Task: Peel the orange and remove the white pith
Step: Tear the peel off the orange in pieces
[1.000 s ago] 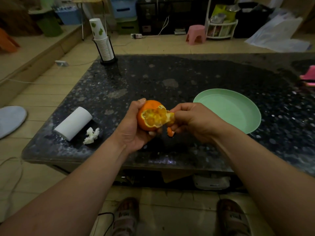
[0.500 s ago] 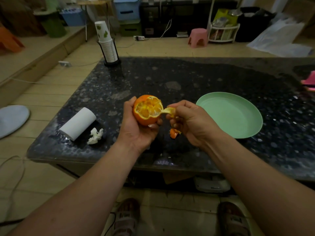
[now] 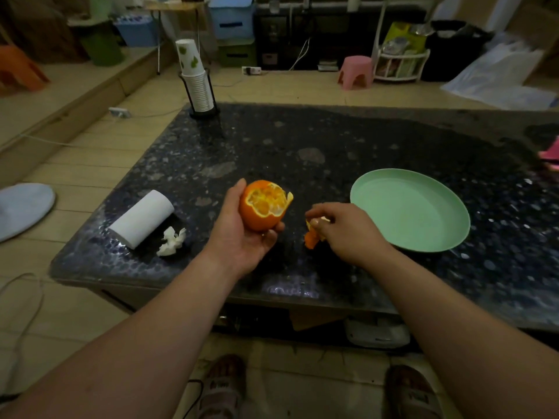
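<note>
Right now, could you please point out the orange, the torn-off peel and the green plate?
orange (image 3: 257, 220), head view, on unpeeled rind.
torn-off peel (image 3: 311, 239), head view, on its lower end.
green plate (image 3: 408, 210), head view, on its bare middle.

Bare table from the hands back to the far edge is the widest lane. Plate blocks the right, just beside the right hand pinching peel. Open gap between that hand and the orange gripped in the left hand. Roll and tissue wad sit front-left. Cup stack is at the far-left corner, well apart.
</note>
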{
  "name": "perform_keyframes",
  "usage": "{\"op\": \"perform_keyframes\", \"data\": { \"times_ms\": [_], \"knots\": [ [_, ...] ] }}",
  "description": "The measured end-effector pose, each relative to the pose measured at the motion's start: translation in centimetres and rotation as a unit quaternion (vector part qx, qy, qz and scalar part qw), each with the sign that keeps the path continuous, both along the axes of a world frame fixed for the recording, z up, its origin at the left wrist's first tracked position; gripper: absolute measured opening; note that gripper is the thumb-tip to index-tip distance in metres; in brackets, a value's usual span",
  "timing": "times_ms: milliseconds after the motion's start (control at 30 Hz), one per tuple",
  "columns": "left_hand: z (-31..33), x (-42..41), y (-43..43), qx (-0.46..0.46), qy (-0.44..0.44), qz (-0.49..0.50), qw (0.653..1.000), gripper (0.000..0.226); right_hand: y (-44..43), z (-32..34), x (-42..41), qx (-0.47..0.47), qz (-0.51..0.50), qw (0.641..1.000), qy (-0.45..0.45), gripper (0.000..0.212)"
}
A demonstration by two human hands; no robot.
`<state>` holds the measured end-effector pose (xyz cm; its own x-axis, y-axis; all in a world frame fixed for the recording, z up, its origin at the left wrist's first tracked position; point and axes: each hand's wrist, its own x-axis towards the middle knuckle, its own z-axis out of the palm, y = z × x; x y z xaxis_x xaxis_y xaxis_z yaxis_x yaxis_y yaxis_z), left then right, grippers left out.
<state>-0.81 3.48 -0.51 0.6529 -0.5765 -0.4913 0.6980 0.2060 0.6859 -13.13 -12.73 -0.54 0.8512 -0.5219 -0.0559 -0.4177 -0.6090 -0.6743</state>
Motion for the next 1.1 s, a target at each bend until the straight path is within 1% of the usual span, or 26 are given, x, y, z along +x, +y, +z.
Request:
{"op": "perform_keyframes", "data": {
  "times_ms": [33,100,133,200,233,267,300,367,467,533,600,667,767,800,867,900,933,1000,1100],
  "knots": [
    [0.0,-0.1,-0.1,0.005,-0.002,-0.007,1.000,0.066,0.0,0.1,-0.1,-0.001,-0.001,1.000,-0.005,0.023],
    [-0.1,-0.3,-0.2,0.014,-0.008,-0.019,1.000,0.062,0.0,0.6,-0.3,0.043,-0.014,0.998,-0.041,0.025],
    [-0.1,-0.3,-0.2,0.016,-0.014,-0.025,0.999,0.061,0.2,0.9,-0.3,0.080,-0.025,0.994,-0.068,0.030],
    [-0.2,-0.3,-0.4,0.018,-0.030,-0.041,0.999,0.062,0.7,1.5,-0.1,0.217,-0.044,0.970,-0.098,0.041],
    [-0.2,-0.4,-0.5,0.017,-0.038,-0.053,0.998,0.062,1.0,1.6,0.0,0.282,-0.044,0.953,-0.098,0.042],
    [-0.2,-0.5,-0.6,0.016,-0.046,-0.064,0.997,0.062,1.2,1.6,0.1,0.315,-0.036,0.944,-0.089,0.039],
    [-0.1,-0.7,-0.6,0.016,-0.052,-0.073,0.996,0.061,1.2,1.5,0.1,0.318,-0.023,0.945,-0.072,0.033],
    [-0.1,-0.9,-0.6,0.025,-0.064,-0.085,0.994,0.061,1.1,1.4,-0.1,0.308,0.004,0.951,-0.034,0.025],
    [0.1,-1.3,-0.9,0.035,-0.075,-0.074,0.994,0.059,1.1,1.8,-0.4,0.300,0.036,0.953,-0.006,0.026],
    [0.2,-1.1,-1.2,0.027,-0.073,-0.033,0.996,0.055,1.4,1.8,-0.4,0.286,0.038,0.957,-0.023,0.027],
    [0.0,-0.9,-1.3,0.025,-0.076,-0.002,0.997,0.054,2.0,1.5,-0.2,0.296,0.038,0.953,-0.052,0.025],
    [-0.2,-0.9,-1.2,0.036,-0.090,-0.005,0.995,0.058,2.6,1.2,0.0,0.317,0.037,0.946,-0.061,0.022],
    [-0.4,-1.2,-1.2,0.045,-0.097,-0.020,0.994,0.062,2.1,0.9,0.2,0.305,0.003,0.951,-0.055,0.018],
    [-0.4,-1.1,-1.1,0.051,-0.092,-0.017,0.994,0.064,1.6,0.8,0.1,0.277,-0.011,0.959,-0.054,0.017],
    [-0.3,-0.8,-0.9,0.067,-0.081,-0.007,0.994,0.066,0.3,0.4,-0.2,0.146,-0.016,0.988,-0.035,0.020],
    [-0.2,-0.6,-0.8,0.072,-0.075,-0.005,0.995,0.068,-0.2,0.2,-0.4,0.081,-0.006,0.997,-0.020,0.022],
    [-0.1,-0.5,-0.7,0.074,-0.069,-0.007,0.995,0.071,-0.6,0.0,-0.6,0.041,0.006,0.999,-0.006,0.024],
    [-0.1,-0.5,-0.6,0.070,-0.057,-0.020,0.996,0.076,-1.0,-0.3,-0.7,0.028,0.009,1.000,0.005,0.026],
    [0.1,-0.9,-0.6,0.060,-0.038,-0.043,0.997,0.075,-1.7,-0.6,-0.6,0.041,-0.041,0.998,-0.031,0.024]
  ]
}}
